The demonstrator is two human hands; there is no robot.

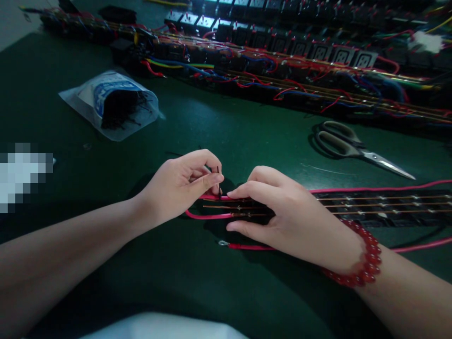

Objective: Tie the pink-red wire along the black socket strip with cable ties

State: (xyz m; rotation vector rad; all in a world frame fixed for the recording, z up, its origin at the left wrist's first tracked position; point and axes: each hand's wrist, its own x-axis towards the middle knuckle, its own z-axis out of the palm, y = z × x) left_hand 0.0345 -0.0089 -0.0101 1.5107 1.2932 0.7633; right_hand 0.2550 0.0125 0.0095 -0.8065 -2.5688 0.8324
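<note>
My left hand point(192, 181) is closed in a pinch on a thin black cable tie point(218, 175), which stands upright at a red wire point(208, 197). My right hand point(282, 207) straddles the left end of a black socket strip point(374, 219), its index fingertip on the red wire and its thumb by the near edge. Bare copper rods point(353, 198) run along the strip. A second red wire point(247, 246), ending in a metal ring terminal point(223, 243), lies in front. Part of the strip is hidden under my right hand.
An open plastic bag point(86, 101) of black cable ties lies at the back left. Scissors point(360, 148) rest behind the strip on the green table point(197, 282). Several wired socket strips point(261, 66) cross the back. A pixelated pale patch point(23, 179) is at the left edge.
</note>
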